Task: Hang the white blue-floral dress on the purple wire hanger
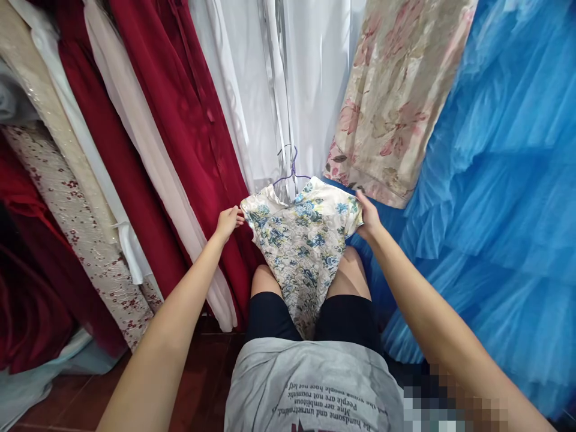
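A cream dress with blue flowers [310,240] hangs on a purple hanger [293,171] in front of my legs. Its lower part narrows down between my thighs. My left hand [230,223] pinches the edge of the sleeve on the left. On the other side my right hand [368,217] grips the opposite sleeve edge, thumb on top. The dress is spread between both hands, its neckline toward the hanging garments. Where the hanger's hook rests, thin white straps [282,108] hang down beside it.
Dark red dresses [180,120] and a pale pink one [135,144] hang at the left. White cloth [317,78] hangs straight ahead. A floral beige garment [396,114] hangs right of it, beside a ruffled blue tulle dress [504,198]. Dark red floor tiles [211,372] show below.
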Demonstrator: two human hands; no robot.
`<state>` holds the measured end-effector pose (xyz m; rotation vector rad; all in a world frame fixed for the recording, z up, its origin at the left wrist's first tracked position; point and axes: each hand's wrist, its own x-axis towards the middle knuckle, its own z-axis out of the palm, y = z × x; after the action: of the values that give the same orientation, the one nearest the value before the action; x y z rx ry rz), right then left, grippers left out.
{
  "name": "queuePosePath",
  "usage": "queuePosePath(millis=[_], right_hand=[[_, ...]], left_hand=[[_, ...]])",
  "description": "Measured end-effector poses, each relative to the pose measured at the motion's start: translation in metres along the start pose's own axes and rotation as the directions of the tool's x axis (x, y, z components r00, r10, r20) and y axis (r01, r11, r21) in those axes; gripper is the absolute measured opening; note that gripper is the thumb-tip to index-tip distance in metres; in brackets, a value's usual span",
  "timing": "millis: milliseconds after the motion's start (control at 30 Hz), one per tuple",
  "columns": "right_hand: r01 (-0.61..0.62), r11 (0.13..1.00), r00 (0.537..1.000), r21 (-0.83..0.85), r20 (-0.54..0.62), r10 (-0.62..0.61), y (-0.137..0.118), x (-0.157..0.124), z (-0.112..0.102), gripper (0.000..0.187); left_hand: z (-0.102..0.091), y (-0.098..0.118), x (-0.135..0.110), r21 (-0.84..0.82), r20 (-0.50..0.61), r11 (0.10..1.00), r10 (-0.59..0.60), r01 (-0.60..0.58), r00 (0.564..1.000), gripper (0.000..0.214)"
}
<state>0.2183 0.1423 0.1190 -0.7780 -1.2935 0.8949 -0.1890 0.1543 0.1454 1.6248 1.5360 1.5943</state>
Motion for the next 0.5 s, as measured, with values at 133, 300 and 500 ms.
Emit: queuePosePath(millis=[133, 300, 500], right_hand=[[-0.043, 0.994, 0.994, 0.103, -0.095, 0.053, -0.018, 0.004, 0.008, 0.04], [-0.115, 0.948, 0.978, 0.298, -0.134, 0.16, -0.027, 0.008, 0.021, 0.03], [-0.117, 0.936, 0.99, 0.332, -0.03, 0.135, -0.046, 0.021, 0.015, 0.025]], left_hand=[[0.02, 0.014, -0.009, -0.11, -0.232, 0.988, 0.082, -0.11, 0.969, 0.034], [0.036, 0.05, -0.022, 0.184, -0.116, 0.885, 0.452, -0.428, 0.885, 0.045], [0.048, 0.062, -0.039, 0.462, 0.239, 0.615, 0.608, -0.639, 0.757, 0.088]])
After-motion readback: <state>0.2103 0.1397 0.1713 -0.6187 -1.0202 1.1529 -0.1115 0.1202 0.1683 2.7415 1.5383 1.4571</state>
